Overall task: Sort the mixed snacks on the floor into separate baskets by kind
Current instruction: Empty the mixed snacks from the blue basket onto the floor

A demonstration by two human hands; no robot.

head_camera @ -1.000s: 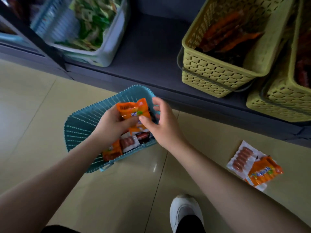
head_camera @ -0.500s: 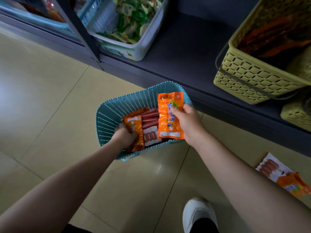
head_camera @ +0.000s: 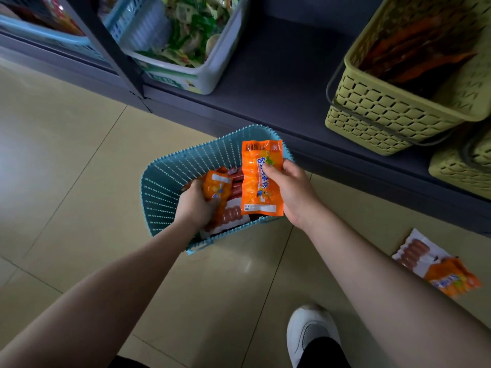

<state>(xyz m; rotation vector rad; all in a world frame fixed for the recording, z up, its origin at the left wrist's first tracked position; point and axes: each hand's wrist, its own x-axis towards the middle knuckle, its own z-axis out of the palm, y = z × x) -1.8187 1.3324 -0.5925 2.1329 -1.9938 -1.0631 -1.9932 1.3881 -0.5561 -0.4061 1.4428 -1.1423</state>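
Observation:
A blue slatted basket (head_camera: pixel 164 181) stands on the tiled floor in front of the dark shelf. Inside it lie sausage packets (head_camera: pixel 233 213), white-backed and orange. My right hand (head_camera: pixel 292 192) grips a large orange sausage packet (head_camera: pixel 261 181) upright over the basket's right side. Down inside the basket, my left hand (head_camera: pixel 196 208) is closed on a smaller orange packet (head_camera: pixel 216 187). On the floor at the right lie a white sausage packet (head_camera: pixel 414 251) and an orange packet (head_camera: pixel 451 281), partly overlapping.
The dark shelf (head_camera: pixel 279 83) holds a white bin (head_camera: pixel 212 78) of green snacks, a yellow-green basket (head_camera: pixel 385 110) of dark orange packets and another yellow-green basket (head_camera: pixel 459 166) at the right edge. A light blue basket (head_camera: pixel 39 35) sits far left. My white shoe (head_camera: pixel 310 330) stands below.
The two hands have separated: my right hand lifted one orange packet upright, and my left hand dropped into the basket onto another. The camera view shifted left, pushing the floor packets toward the right edge.

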